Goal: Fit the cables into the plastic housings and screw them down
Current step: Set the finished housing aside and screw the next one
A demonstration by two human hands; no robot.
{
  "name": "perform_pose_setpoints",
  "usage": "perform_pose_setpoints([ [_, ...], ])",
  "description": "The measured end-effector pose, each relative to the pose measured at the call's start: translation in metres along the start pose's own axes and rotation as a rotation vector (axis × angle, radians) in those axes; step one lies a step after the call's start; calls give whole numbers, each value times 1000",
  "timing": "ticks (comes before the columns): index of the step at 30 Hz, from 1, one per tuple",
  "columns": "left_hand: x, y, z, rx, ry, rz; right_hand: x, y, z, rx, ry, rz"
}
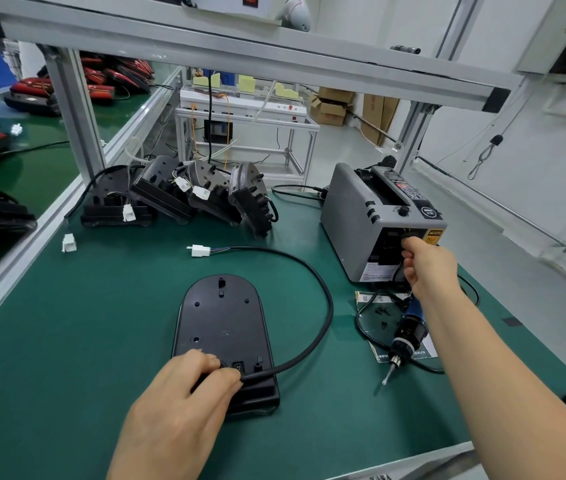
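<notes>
A black oval plastic housing (222, 323) lies flat on the green mat in front of me. A black cable (323, 299) loops from its near end round to a white connector (199, 250). My left hand (188, 400) grips the cable where it enters the housing and presses it down. My right hand (426, 265) reaches to the front slot of the grey tape dispenser (354, 216), fingers curled and pinching at the outlet; what they hold is hidden. An electric screwdriver (406, 337) lies on the mat under my right forearm, beside a few black screws (382, 317).
Several finished black housings (177, 195) with white plugs lean in a row at the back of the mat. A loose white connector (68, 243) lies at the left. An aluminium frame post (73, 109) stands at the back left. Red and black parts (67, 84) fill the neighbouring bench.
</notes>
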State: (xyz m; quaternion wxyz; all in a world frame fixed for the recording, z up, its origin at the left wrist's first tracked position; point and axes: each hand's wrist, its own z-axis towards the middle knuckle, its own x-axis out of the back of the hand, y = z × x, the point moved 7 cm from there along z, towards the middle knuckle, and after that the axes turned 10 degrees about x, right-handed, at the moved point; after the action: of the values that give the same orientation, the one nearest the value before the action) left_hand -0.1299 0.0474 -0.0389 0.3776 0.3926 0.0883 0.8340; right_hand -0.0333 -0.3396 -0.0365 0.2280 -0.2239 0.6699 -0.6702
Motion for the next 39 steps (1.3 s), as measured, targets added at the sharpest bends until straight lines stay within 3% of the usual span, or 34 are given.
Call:
perform_pose_setpoints([
  [5,-1,-1,0,3,-12,8,6,2,-12,1,-38,38],
  [10,-1,-1,0,13,-28,5,3,1,-38,-6,-247,91],
  [17,-1,-2,1,30,-78,14,-28,-14,-92,111,-591,-71],
  [26,4,-10,3,75,-179,-66,-68,-15,-132,303,-760,-310],
  [29,9,-21,10,197,-225,-209,-76,-9,-141,300,-830,-342],
  [33,10,-54,20,515,-208,-466,-90,-3,-153,282,-929,-369],
  [36,12,-82,28,640,-162,-392,-106,-5,-168,264,-1021,-343],
  [39,1,-91,30,673,-288,-300,-130,-11,-191,253,-1149,-318],
])
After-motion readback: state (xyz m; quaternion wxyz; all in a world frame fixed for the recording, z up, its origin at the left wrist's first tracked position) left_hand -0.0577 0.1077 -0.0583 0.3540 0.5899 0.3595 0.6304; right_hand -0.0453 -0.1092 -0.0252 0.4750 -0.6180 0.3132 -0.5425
